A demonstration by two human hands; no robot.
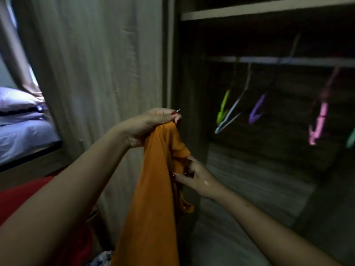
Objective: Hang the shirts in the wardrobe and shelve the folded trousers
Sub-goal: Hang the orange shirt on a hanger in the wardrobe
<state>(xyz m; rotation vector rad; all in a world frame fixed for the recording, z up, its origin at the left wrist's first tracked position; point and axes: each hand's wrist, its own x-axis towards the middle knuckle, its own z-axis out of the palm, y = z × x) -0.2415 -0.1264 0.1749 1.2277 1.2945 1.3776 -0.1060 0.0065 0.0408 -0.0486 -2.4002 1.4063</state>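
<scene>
An orange shirt [153, 198] hangs in front of me, bunched at the top. My left hand [151, 125] grips its upper end at about chest height. Lower and to the right, my right hand [194, 176] pinches a fold of the same shirt near a sleeve. The open wardrobe is on the right, with a rail [288, 60] across it. On the rail hang empty hangers: a green one [222, 108], a white one [234, 110], a purple one [256, 110] and a pink one [318, 121]. No folded trousers are visible.
The wardrobe door [96, 64] stands on the left of the opening. A shelf [259, 11] runs above the rail, and a wooden ledge [259, 181] lies below the hangers. A bed with a lilac pillow [17, 100] is at far left. Red cloth [23, 192] lies at lower left.
</scene>
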